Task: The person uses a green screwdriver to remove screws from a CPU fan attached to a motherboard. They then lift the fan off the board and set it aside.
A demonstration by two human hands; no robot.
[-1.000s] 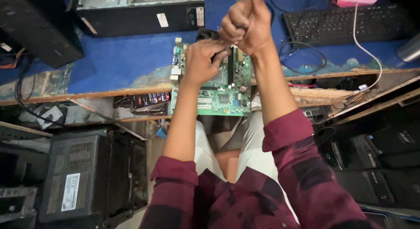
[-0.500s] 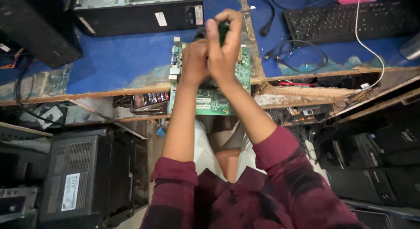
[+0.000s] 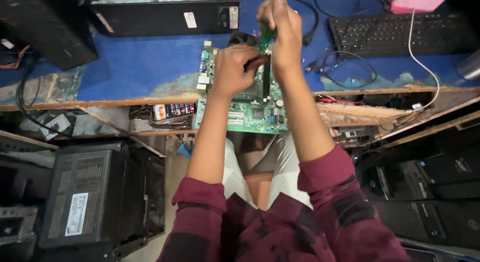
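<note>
Bench top (image 3: 135,67): open blue stretch left of motherboard (image 3: 245,112). Far edge blocked by computer case (image 3: 165,12); right side by keyboard (image 3: 395,34) and cables (image 3: 345,67).

Light falls from above and is strongest on the blue table (image 3: 135,67), which looks bright and evenly lit. The green circuit board (image 3: 250,109) is clear enough to show its small parts. Below the table edge the scene drops into dim shadow; the black printer (image 3: 80,197) and the dark cases on the right lose most detail. The right hand (image 3: 280,27) and left hand (image 3: 235,69) are slightly soft with motion blur. The plaid shirt (image 3: 280,227) at the bottom is out of focus. Straight edges bow towards the corners from the wide lens. No harsh glare shows.
</note>
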